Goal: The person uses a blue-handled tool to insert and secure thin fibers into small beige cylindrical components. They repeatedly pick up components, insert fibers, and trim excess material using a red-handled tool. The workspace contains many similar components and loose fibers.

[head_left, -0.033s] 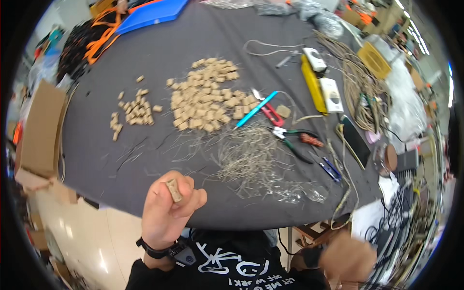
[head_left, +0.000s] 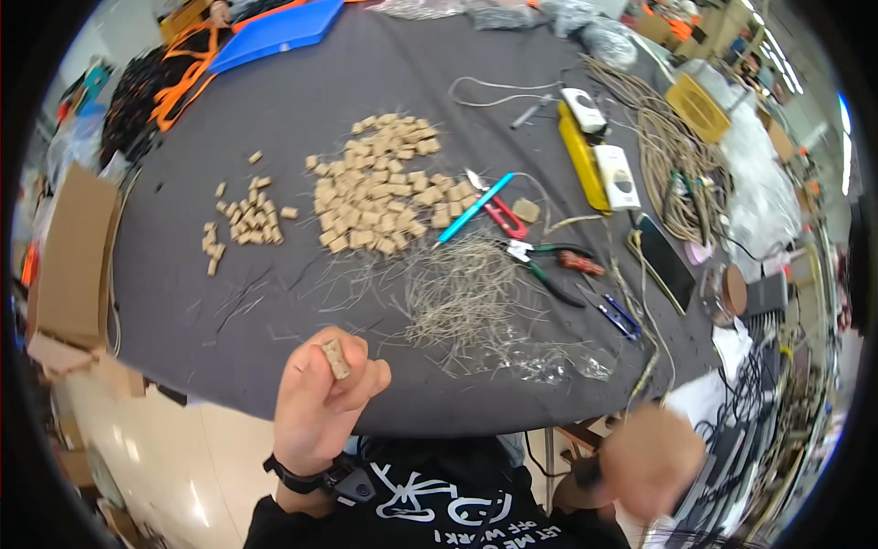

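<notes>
My left hand (head_left: 322, 393) is closed in a pinch at the table's near edge. Between thumb and fingers it grips a small tan block (head_left: 336, 359), notched along its sides. Low on the right, past the table edge, my right hand (head_left: 654, 462) is smeared by motion; its fingers cannot be made out. A large pile of similar tan blocks (head_left: 375, 197) lies mid-table, with thin strands poking out. A smaller group of blocks (head_left: 254, 218) sits to its left. Nearer me spreads a tangle of thin pale cut strands (head_left: 466, 293).
Right of the pile lie a light-blue pen (head_left: 476, 209), red-handled cutters (head_left: 503, 218), green-handled pliers (head_left: 549, 274), blue snips (head_left: 622, 317) and a phone (head_left: 666, 265). Coiled cord (head_left: 654, 137) is beyond. A blue tray (head_left: 274, 38) stands far left, a cardboard box (head_left: 73, 256) nearer.
The whole view has shifted slightly, so the table's things appear a little further left. My left hand keeps its pinch on the block. My right hand has moved up a little, still blurred.
</notes>
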Demonstrator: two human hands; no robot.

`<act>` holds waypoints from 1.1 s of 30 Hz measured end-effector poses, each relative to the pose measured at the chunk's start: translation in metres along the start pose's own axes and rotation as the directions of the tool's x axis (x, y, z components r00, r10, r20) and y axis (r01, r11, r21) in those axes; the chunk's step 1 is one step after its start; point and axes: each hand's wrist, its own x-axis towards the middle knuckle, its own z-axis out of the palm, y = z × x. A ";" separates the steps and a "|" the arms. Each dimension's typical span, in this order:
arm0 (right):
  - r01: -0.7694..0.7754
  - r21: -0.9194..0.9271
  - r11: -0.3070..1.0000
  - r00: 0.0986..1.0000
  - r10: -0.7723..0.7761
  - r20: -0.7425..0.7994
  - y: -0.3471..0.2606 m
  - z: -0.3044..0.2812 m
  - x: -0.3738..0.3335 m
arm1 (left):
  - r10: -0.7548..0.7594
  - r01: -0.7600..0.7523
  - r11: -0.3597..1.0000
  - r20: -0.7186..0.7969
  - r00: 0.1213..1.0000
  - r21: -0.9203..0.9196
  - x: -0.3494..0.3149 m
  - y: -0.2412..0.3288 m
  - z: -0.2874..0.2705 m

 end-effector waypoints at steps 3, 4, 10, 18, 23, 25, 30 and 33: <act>-0.594 -0.137 0.793 0.804 0.581 -0.124 0.021 0.018 0.035 | -0.048 0.050 0.999 -0.081 0.996 0.016 0.003 -0.014 -0.002; -0.568 -0.220 0.793 0.822 0.536 -0.191 0.032 0.026 0.041 | -0.054 0.051 0.998 -0.094 0.994 -0.034 0.003 -0.019 -0.005; -0.562 -0.567 0.602 0.814 0.524 -0.251 0.113 0.030 0.108 | -0.151 0.144 0.988 -0.135 0.979 -0.058 -0.001 -0.044 -0.023; -0.761 -0.517 0.393 0.585 0.759 -0.285 0.152 0.024 0.162 | -0.116 0.118 0.991 0.024 0.993 -0.061 -0.014 -0.049 -0.039; -0.830 -0.258 0.495 0.551 0.800 -0.237 0.166 0.016 0.158 | -0.154 0.154 0.986 0.007 0.988 -0.071 -0.013 -0.048 -0.040; -0.866 -0.167 0.471 0.499 0.836 -0.229 0.165 0.008 0.158 | -0.158 0.158 0.984 0.005 0.987 -0.082 -0.012 -0.047 -0.040; -0.710 0.300 0.637 0.620 0.768 -0.164 0.149 -0.006 0.143 | -0.155 0.155 0.984 -0.003 0.988 -0.083 -0.012 -0.045 -0.039; -0.561 0.474 0.679 0.653 0.715 -0.250 0.134 -0.007 0.132 | -0.161 0.160 0.984 -0.007 0.987 -0.075 -0.011 -0.046 -0.038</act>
